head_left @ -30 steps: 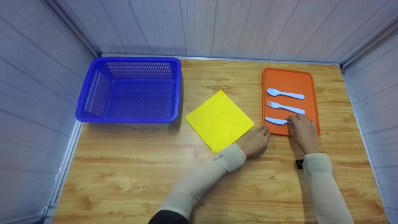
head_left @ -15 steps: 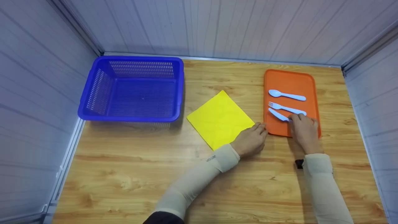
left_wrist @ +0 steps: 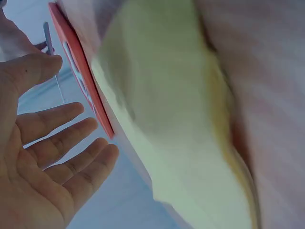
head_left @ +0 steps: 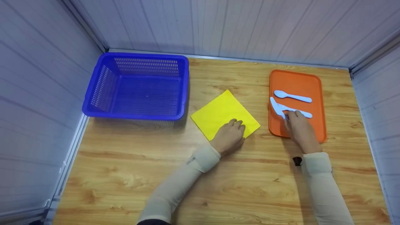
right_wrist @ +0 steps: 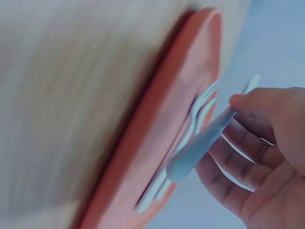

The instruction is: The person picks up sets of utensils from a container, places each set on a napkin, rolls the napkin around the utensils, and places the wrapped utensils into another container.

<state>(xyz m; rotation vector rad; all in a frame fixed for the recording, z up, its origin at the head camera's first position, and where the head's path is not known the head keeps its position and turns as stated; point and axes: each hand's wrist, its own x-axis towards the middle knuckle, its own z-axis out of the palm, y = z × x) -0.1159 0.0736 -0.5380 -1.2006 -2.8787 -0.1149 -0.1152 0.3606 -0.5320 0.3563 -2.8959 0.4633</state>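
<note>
My right hand (head_left: 301,129) pinches a light-blue plastic knife (head_left: 277,107) between thumb and fingers. In the right wrist view the knife's handle (right_wrist: 198,150) is raised above the orange tray (head_left: 297,82). On that tray lie a matching spoon (head_left: 295,96) and, nearer to me, a fork (head_left: 297,111); the knife blade hides the fork's tines in the head view. Over the near part of a yellow square napkin (head_left: 223,111) is my left hand (head_left: 229,134). Its fingers are spread and hold nothing in the left wrist view.
A blue plastic basket (head_left: 134,116) with slotted sides stands at the back left of the wooden table (head_left: 125,175). Pale panel walls (head_left: 225,28) enclose the table at the back and both sides.
The knife has been lifted off the tray and turned, its tip swinging away from me across the fork. My left hand has moved left, from the tray's near-left corner to over the napkin.
</note>
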